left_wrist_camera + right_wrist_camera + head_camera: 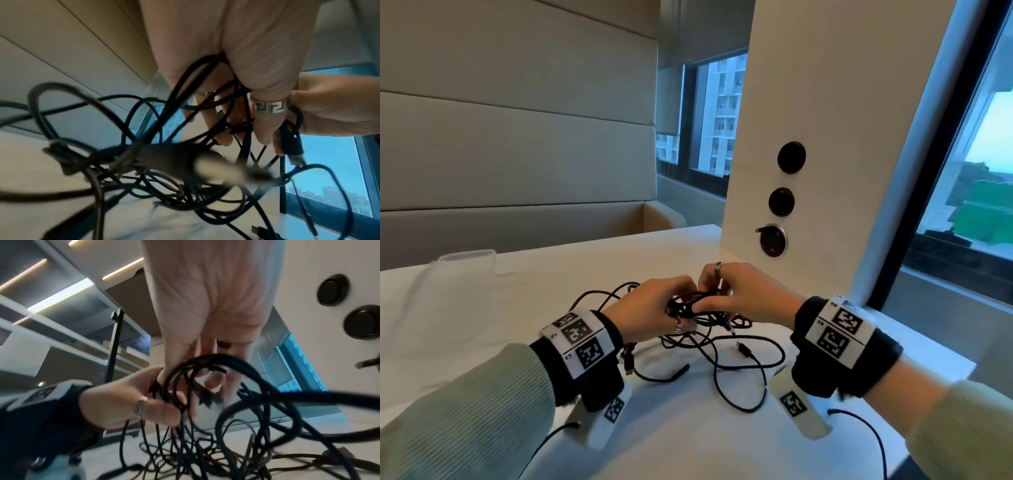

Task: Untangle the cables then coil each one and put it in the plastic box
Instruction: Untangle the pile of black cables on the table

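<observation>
A tangle of thin black cables (709, 342) lies on the white table (688, 445), with loops and plug ends spilling toward me. My left hand (654, 308) grips a bunch of strands at the top of the tangle; the left wrist view shows the cables (205, 113) running through its curled fingers. My right hand (739, 294) meets it from the right and pinches strands of the same knot. The right wrist view shows the cables (185, 386) looped round its fingers. A clear plastic box (462, 263) stands at the table's far left edge.
A white pillar (825, 137) with three round black sockets (777, 202) stands just behind my right hand. Windows run to the right. A padded bench wall (517, 154) sits behind the table. Wrist-camera leads (859, 421) trail over the near table.
</observation>
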### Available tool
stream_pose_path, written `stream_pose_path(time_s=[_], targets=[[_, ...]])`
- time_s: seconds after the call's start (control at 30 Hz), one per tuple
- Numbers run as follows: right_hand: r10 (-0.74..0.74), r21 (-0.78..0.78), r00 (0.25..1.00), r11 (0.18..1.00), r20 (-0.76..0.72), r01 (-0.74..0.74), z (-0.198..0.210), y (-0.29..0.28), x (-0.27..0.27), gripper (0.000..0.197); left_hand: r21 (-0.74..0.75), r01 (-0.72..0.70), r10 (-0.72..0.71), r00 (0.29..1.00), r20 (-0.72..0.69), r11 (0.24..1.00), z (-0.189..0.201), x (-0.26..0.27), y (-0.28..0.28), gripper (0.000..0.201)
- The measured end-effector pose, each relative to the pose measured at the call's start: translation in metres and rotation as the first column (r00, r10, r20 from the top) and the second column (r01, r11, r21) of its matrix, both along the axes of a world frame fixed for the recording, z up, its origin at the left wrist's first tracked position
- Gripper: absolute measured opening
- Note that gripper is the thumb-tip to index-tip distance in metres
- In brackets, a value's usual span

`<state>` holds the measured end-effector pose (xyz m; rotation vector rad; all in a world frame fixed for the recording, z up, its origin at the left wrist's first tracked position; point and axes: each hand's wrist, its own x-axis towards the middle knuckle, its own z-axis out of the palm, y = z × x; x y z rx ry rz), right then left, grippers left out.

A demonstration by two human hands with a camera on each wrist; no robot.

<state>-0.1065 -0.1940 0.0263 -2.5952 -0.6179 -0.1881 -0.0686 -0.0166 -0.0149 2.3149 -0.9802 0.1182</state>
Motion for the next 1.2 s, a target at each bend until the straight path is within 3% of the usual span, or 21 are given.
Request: stream_pose_path(time_s=[0.13,0.23,0.3,0.37,0.4,0.43,0.5,0.57,0.63,0.7,0.73,0.8,0.83,0.87,0.93,1.0,1.07,1.13,1.2], targets=[[-0.017,0.111,1.000,0.994,-0.020,0.019,0.008,-0.011,-0.003,0.026,0.126,-0.002,0.005,1.000,-0.024,0.992,-0.002,0.005,0.006,0.018],[-0.036,0.395,0.999,0.918,0.000,0.033,0.018,-0.026,-0.002,0.028,0.091,-0.049,0.055,0.996,-0.069,0.995,-0.005,0.009,0.017,0.015],[-0.100,0.641,0.995,0.764,0.009,0.071,0.023,-0.041,-0.002,0.027,0.065,-0.068,0.074,0.993,-0.092,0.996,-0.005,0.012,0.024,0.016],[-0.177,0.866,0.984,0.486,-0.028,0.112,0.027,-0.058,-0.003,0.027,0.058,-0.071,0.079,0.988,-0.132,0.996,-0.006,0.014,0.030,0.030],[-0.230,0.920,0.972,0.367,-0.053,0.137,0.029,-0.067,-0.004,0.027,0.054,-0.074,0.081,0.986,-0.149,0.996,-0.007,0.015,0.032,0.039],[-0.301,0.932,0.951,0.318,-0.076,0.175,0.029,-0.075,-0.004,0.027,0.047,-0.077,0.084,0.983,-0.160,0.996,-0.008,0.015,0.034,0.042],[-0.448,0.859,0.889,0.415,-0.094,0.300,0.025,-0.084,-0.003,0.028,0.041,-0.081,0.087,0.983,-0.159,0.996,-0.011,0.014,0.032,0.026],[-0.477,0.780,0.877,0.527,-0.056,0.337,0.020,-0.078,-0.002,0.022,0.026,-0.079,0.082,0.987,-0.140,0.997,-0.011,0.012,0.026,0.008],[-0.368,0.798,0.929,0.547,-0.044,0.255,0.016,-0.064,-0.003,0.005,-0.006,-0.073,0.072,0.989,-0.127,0.997,-0.011,0.009,0.019,0.009],[-0.225,0.766,0.974,0.620,-0.035,0.170,0.017,-0.046,-0.007,0.026,-0.021,-0.084,0.081,0.990,-0.117,0.996,-0.010,0.008,0.014,0.007],[-0.181,0.655,0.983,0.742,-0.005,0.140,0.016,-0.039,-0.007,0.044,-0.017,-0.084,0.082,0.991,-0.110,0.996,-0.010,0.007,0.011,0.006],[-0.112,0.169,0.989,0.981,0.097,0.095,0.011,-0.023,-0.007,0.068,0.001,-0.067,0.067,0.994,-0.081,0.998,-0.011,0.006,0.007,0.008],[-0.061,-0.120,0.987,0.990,0.148,0.079,0.006,-0.015,-0.007,0.072,0.010,-0.054,0.054,0.997,-0.063,0.998,-0.012,0.005,0.006,0.005],[-0.013,-0.345,0.984,0.936,0.177,0.074,0.000,-0.008,-0.007,0.070,0.011,-0.042,0.043,0.998,-0.049,0.999,-0.012,0.003,0.004,0.004],[0.052,-0.561,0.967,0.822,0.249,0.100,-0.010,0.005,-0.004,0.056,0.001,-0.022,0.022,0.999,-0.039,1.000,-0.012,0.001,0.003,0.008],[0.063,-0.607,0.944,0.779,0.323,0.156,-0.010,0.009,-0.002,0.038,0.009,0.000,0.001,1.000,-0.024,1.000,-0.012,-0.001,0.003,0.014],[0.020,-0.578,0.954,0.799,0.299,0.165,-0.002,0.004,-0.001,0.032,-0.012,0.003,-0.003,1.000,-0.015,1.000,-0.012,0.000,0.006,0.011],[-0.038,-0.375,0.976,0.919,0.216,0.119,0.011,-0.007,-0.002,0.027,-0.026,-0.021,0.020,0.999,-0.040,0.999,-0.011,0.001,0.012,0.008],[-0.069,-0.038,0.982,0.996,0.175,0.077,0.022,-0.024,-0.003,0.020,-0.011,-0.033,0.032,0.998,-0.060,0.999,-0.011,0.003,0.018,0.009]])
